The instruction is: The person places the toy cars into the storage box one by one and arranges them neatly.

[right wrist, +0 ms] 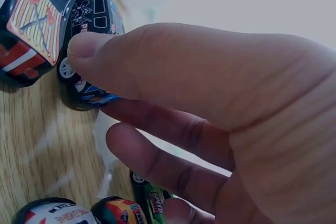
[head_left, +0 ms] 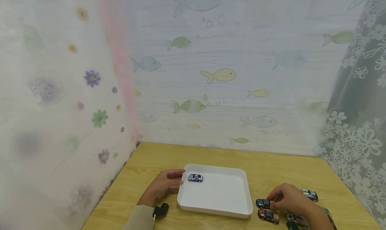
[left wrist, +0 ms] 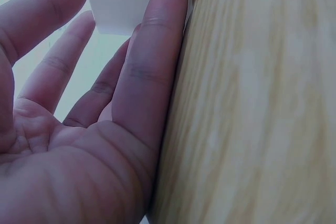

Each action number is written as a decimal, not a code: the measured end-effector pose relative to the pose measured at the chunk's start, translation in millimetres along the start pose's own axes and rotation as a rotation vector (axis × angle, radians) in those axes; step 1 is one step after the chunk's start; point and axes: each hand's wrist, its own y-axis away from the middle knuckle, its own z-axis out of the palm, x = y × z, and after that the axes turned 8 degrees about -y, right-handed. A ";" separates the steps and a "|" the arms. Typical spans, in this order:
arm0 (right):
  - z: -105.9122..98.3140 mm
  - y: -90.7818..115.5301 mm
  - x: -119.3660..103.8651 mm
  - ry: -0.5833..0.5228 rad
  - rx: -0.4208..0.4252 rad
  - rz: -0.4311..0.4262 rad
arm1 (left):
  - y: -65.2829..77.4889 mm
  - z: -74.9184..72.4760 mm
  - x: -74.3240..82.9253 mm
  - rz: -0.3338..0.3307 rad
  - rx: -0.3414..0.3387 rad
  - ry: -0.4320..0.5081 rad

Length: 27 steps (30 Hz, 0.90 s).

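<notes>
My left hand rests beside a white rectangular tray, fingers extended and touching its left wall. Inside the tray, near its back left corner, sits a white and purple toy car. To the right of the tray, my right hand pinches the rear end of a blue and black toy car. The right wrist view shows the thumb pressed on this car's side and a fingertip at its far side. A red and black toy car stands right in front of it.
Several more toy cars stand around my right hand, among them a white, green and blue one behind it and a grey and red one in front. A black device is at my left wrist. Printed curtains hang around the wooden table.
</notes>
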 end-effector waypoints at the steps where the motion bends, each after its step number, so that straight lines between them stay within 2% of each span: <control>1: -0.3 0.2 -0.3 0.001 -0.002 0.001 | -0.1 0.5 0.6 0.000 0.001 -0.001; 20: -0.3 -1.4 -1.5 -0.027 -0.021 -0.008 | 2.5 0.0 3.5 0.001 0.003 -0.006; 27: -0.2 0.1 -0.8 0.002 -0.016 -0.005 | 0.8 -0.1 1.4 0.000 -0.001 -0.007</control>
